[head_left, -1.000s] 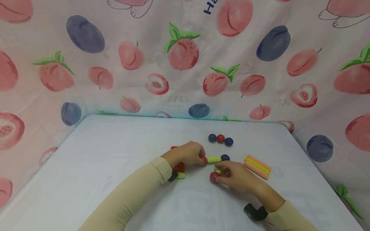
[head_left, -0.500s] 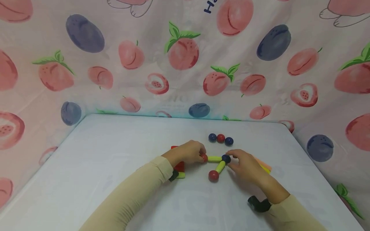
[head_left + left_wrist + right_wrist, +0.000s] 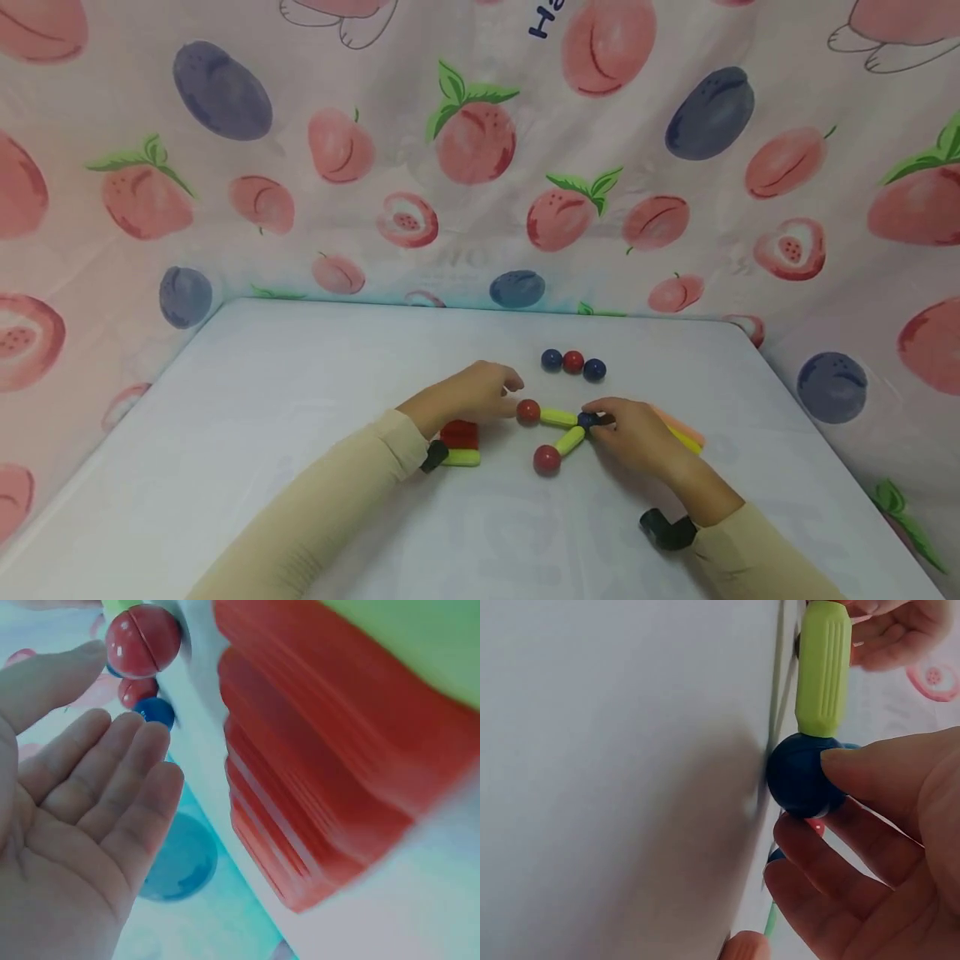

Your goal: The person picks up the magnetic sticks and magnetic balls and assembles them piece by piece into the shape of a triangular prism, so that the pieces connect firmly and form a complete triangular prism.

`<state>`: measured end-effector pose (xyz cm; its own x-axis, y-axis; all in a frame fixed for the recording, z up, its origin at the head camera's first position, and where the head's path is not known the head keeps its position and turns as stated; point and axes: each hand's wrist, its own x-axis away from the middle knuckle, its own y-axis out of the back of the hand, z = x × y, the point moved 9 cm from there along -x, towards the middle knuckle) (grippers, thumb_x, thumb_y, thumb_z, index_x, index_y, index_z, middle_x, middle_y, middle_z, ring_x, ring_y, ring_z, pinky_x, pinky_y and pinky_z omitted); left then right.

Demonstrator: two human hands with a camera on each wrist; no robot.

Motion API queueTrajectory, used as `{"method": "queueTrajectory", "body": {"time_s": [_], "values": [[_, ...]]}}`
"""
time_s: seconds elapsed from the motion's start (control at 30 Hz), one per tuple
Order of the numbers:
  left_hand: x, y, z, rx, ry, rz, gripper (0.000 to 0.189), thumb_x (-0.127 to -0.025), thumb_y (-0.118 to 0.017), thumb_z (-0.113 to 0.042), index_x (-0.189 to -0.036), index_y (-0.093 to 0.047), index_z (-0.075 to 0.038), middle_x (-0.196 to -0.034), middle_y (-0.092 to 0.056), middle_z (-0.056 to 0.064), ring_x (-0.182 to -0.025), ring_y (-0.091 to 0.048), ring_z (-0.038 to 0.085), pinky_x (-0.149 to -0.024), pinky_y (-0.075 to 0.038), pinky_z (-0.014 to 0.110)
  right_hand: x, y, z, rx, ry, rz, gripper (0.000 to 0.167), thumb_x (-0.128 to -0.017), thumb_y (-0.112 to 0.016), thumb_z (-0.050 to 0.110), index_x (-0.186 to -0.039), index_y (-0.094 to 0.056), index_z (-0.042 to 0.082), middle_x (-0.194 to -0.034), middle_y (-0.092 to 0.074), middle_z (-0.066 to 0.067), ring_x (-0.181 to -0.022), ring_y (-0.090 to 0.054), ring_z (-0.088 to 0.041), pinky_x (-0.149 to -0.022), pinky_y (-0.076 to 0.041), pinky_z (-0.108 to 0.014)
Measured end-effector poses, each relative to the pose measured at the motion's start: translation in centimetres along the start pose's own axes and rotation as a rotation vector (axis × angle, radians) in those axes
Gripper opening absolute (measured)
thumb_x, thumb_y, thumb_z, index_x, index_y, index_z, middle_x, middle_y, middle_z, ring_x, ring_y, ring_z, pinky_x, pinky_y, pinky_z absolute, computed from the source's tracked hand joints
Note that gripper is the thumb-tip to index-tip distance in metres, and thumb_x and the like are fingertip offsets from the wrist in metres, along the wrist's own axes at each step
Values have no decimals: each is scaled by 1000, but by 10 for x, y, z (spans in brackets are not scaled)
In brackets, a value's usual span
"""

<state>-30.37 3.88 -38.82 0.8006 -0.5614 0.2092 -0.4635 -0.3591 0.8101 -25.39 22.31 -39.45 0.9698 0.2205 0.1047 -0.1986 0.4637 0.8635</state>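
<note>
My right hand [image 3: 636, 433] pinches a dark blue ball [image 3: 802, 776] between thumb and fingers. Two yellow-green rods meet at that ball: one rod [image 3: 558, 417] runs left to a red ball [image 3: 528, 412], the other rod [image 3: 572, 440] runs toward the front to a second red ball [image 3: 547, 460]. Just left of the first red ball is my left hand [image 3: 474, 392], its fingers extended and nothing in its grasp. In the left wrist view the palm [image 3: 67, 847] faces the camera. Beneath the left wrist lie several red ribbed rods [image 3: 330, 750] side by side.
A yellow-green rod [image 3: 461, 457] lies in front of the red rods. Toward the back, a blue ball [image 3: 552, 360], a red ball [image 3: 573, 362] and another blue ball [image 3: 595, 370] sit in a row. Orange and yellow rods [image 3: 684, 433] lie partly behind the right hand.
My right hand has moved from the front red ball to the blue ball, joining the two rods there. My left hand has let go of its red ball and drawn slightly left.
</note>
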Motion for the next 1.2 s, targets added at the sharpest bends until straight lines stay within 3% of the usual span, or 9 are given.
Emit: {"method": "queueTrajectory", "body": {"time_s": [0.2,0.37,0.5,0.67,0.83,1.2], "values": [[39,8,13,39,-18,-37,38,-91,-75,-15,-127,-67,-9,-116,-68,5,-104,-62,20,-89,-54,34,2,0,1,-5,-2,6,33,-95,-67,8,-128,-67,6,-118,-68,-11,-106,-63,-28,-92,-52,-49],[73,7,13,-9,-87,-42,32,-88,-77,-12,-120,-70,-7,-104,-66,0,-96,-58,18,-83,-53,32,4,1,1,1,-5,3,34,-94,-68,8,-128,-66,6,-118,-68,-10,-105,-63,-27,-92,-53,-48],[90,3,13,-42,-106,-41,26,-87,-78,-10,-113,-71,-8,-96,-65,-4,-92,-57,17,-81,-52,31,5,1,-1,1,-10,6,34,-93,-69,8,-127,-66,5,-116,-68,-10,-103,-63,-26,-90,-54,-46],[99,-4,15,-67,-117,-38,22,-86,-78,-6,-106,-73,-8,-93,-66,-5,-87,-58,15,-80,-52,31,4,1,-2,-11,-16,3,34,-93,-69,8,-127,-67,4,-115,-68,-11,-101,-63,-25,-88,-55,-45],[102,-10,20,-74,-121,-14,25,-86,-78,-8,-109,-72,-9,-98,-67,-7,-92,-59,13,-86,-52,31,3,0,-2,-12,-19,2,34,-93,-69,9,-127,-67,5,-116,-67,-11,-102,-63,-26,-89,-55,-45],[105,-9,24,-42,-128,-29,28,-85,-77,-5,-112,-72,-7,-101,-69,-5,-98,-61,16,-89,-53,33,0,0,0,-14,-12,5,33,-94,-69,9,-127,-67,6,-115,-68,-9,-103,-63,-26,-89,-55,-45]]}}
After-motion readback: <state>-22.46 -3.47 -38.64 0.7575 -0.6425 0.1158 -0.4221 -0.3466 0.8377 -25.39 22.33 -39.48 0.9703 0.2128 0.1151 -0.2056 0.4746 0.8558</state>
